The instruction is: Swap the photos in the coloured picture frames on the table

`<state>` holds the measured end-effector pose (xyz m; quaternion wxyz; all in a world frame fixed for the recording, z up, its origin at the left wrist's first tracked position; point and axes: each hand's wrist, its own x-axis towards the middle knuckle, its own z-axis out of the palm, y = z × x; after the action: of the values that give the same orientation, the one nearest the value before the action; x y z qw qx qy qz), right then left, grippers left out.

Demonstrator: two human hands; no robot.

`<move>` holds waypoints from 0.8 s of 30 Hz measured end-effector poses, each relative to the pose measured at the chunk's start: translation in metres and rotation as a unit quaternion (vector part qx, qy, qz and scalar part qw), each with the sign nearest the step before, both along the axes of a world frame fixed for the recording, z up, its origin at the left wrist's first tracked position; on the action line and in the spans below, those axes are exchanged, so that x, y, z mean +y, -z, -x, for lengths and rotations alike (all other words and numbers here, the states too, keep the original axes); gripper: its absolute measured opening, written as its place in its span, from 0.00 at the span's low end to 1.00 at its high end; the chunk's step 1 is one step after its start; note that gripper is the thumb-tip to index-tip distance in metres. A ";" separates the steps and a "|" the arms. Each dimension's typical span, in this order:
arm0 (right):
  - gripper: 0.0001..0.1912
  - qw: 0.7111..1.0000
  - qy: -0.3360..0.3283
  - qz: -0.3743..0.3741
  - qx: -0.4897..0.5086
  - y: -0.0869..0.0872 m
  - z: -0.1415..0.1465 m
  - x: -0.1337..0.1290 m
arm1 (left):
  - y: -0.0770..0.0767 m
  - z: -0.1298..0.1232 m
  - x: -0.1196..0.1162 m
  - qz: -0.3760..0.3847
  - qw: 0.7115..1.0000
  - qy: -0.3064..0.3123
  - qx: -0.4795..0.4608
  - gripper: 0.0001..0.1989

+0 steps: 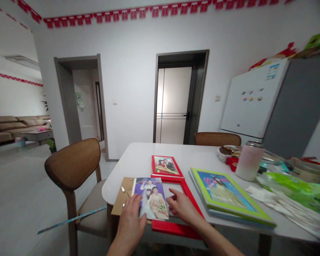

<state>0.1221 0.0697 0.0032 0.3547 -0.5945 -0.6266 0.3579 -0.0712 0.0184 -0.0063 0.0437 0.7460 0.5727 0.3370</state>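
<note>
A printed wedding photograph (152, 200) lies across a brown backing board (119, 199) and the left side of a red picture frame (190, 201). My left hand (132, 213) rests at the photograph's lower left edge, its fingers stretched over the board and its thumb near the print. Beside the photograph's right edge, my right hand (182, 206) hovers over the frame's opening. Its index finger points out and the other fingers are bent; whether it touches the print is unclear. Small metal clips (123, 189) show on the board.
A smaller red-framed photo (166, 166) lies behind on the white table (133, 156). To the right are stacked frames with a green-edged one (229, 195) on top, a pink tumbler (250, 161), white gloves (285, 206) and green plastic packaging (296, 188). A wooden chair (74, 163) stands left.
</note>
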 end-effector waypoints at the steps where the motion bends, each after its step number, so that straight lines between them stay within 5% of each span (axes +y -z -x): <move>1: 0.27 0.995 -0.008 0.049 0.082 0.001 0.009 0.003 | 0.000 -0.005 -0.001 0.005 1.000 0.023 0.001 0.24; 3: 0.25 0.964 -0.043 0.121 0.234 0.000 0.024 0.008 | 0.000 -0.015 -0.001 0.013 0.998 0.059 0.009 0.26; 6: 0.17 0.920 -0.077 0.124 0.365 -0.013 0.037 0.008 | 0.000 -0.022 0.005 0.004 0.996 0.081 0.023 0.29; 9: 0.10 0.909 -0.061 0.072 0.406 -0.037 0.042 0.000 | -0.005 -0.023 0.014 -0.033 0.996 0.085 -0.011 0.29; 13: 0.13 0.906 -0.073 0.025 0.416 -0.059 0.043 -0.015 | -0.018 -0.028 0.017 -0.093 0.972 0.081 -0.201 0.19; 17: 0.16 0.913 0.018 0.065 0.403 -0.041 0.036 -0.018 | -0.024 -0.052 0.013 -0.033 0.880 0.048 -0.471 0.15; 21: 0.15 0.895 0.043 0.069 0.438 -0.018 0.016 -0.010 | -0.016 -0.076 0.014 0.059 0.764 0.102 -0.634 0.20; 24: 0.16 0.912 0.056 0.015 0.407 -0.017 -0.011 -0.002 | -0.010 -0.077 0.016 0.097 0.744 0.127 -0.649 0.24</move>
<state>0.1327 0.0673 0.0205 0.5893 -0.4372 -0.3883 0.5576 0.0056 0.0346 0.0040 0.5191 0.4045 0.3356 0.6740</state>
